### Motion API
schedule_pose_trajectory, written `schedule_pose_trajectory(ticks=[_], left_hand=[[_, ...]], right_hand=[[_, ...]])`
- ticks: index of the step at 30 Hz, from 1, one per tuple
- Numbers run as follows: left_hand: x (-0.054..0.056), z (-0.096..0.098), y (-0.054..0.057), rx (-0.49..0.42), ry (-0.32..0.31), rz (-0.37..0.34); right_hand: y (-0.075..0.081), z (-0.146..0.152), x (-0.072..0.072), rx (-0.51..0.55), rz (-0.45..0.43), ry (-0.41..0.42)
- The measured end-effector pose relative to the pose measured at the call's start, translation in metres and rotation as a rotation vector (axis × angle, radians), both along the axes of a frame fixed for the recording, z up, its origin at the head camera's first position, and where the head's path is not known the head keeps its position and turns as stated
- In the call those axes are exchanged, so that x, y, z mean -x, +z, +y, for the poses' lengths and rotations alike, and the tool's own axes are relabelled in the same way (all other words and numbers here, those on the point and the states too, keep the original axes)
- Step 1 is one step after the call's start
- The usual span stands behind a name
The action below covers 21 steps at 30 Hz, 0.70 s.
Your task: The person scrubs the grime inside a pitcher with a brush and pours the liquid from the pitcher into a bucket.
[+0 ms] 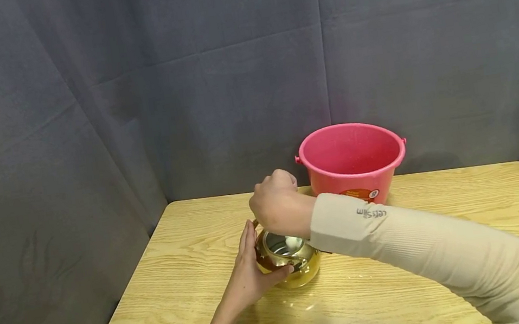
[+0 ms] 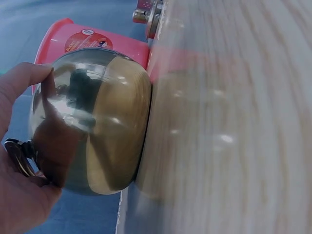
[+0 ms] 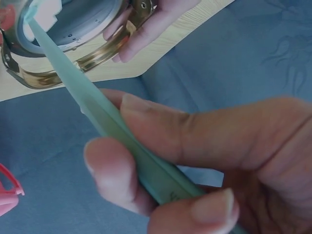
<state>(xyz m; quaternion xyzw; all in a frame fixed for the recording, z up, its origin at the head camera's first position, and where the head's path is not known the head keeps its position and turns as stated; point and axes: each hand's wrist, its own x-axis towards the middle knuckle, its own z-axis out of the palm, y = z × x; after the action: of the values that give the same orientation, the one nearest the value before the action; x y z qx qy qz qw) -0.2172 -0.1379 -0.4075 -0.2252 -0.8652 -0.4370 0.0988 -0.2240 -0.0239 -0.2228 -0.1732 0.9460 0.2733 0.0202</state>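
Note:
A round, shiny gold teapot [image 1: 299,275] stands on the table with its wide mouth uncovered. My left hand [image 1: 246,277] grips its side, the thumb by the rim and the fingers around the far wall. Its curved metal handle [image 3: 100,56] lies folded down beside the mouth in the right wrist view. Above the teapot, my right hand [image 1: 275,199] pinches the green handle of a brush [image 3: 92,103] between thumb and fingers. The brush's white head [image 3: 46,18] reaches down into the teapot's mouth. In the head view my right hand and forearm hide most of the brush.
Just behind the teapot, a pink bucket [image 1: 329,188] stands near the table's back edge. A small metal piece with a knob [image 2: 146,17] sits on the tabletop [image 1: 161,312] in the left wrist view. Grey curtains [image 1: 238,77] hang behind and at the left.

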Motion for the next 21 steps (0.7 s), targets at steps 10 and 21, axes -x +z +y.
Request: schedule_pose_trajectory(ticks=[10, 21], left_hand=[[0.0, 0.001, 0.001, -0.012, 0.012, -0.042], [0.0, 0.002, 0.002, -0.031, 0.021, -0.067]], right_hand=[[-0.002, 0.013, -0.001, 0.038, 0.04, 0.055], [-0.011, 0.026, -0.008, 0.077, 0.13, 0.16]])
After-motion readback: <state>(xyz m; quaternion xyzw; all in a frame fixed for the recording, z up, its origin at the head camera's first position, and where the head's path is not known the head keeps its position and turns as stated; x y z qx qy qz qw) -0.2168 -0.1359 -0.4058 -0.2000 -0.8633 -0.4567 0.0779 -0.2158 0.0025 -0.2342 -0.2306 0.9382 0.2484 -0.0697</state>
